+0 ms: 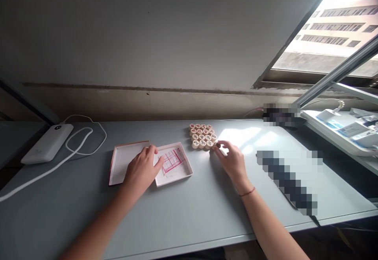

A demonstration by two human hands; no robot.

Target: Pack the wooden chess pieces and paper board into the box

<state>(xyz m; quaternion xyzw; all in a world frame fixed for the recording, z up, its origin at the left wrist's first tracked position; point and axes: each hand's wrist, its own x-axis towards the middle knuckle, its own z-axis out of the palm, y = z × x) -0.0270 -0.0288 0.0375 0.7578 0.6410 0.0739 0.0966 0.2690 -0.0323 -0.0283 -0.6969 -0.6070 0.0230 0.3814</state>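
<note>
Round wooden pieces with red and black characters [202,137] stand packed in rows near the middle of the desk. At their front right corner, my right hand [232,159] pinches one round piece [217,145] between thumb and fingers. My left hand [143,163] hangs over the two parts of a shallow box, its fingers apart and holding nothing. The left box part [125,159] is white inside with a reddish-brown edge. Beside it, the right box part [184,173] has pink grid lines drawn on its inside.
A white power bank [47,144] with a white cable [44,177] lies at the left. Blurred dark objects are on the right of the desk [177,220] and at its back right. A white tray [354,150] with small boxes sits at the far right.
</note>
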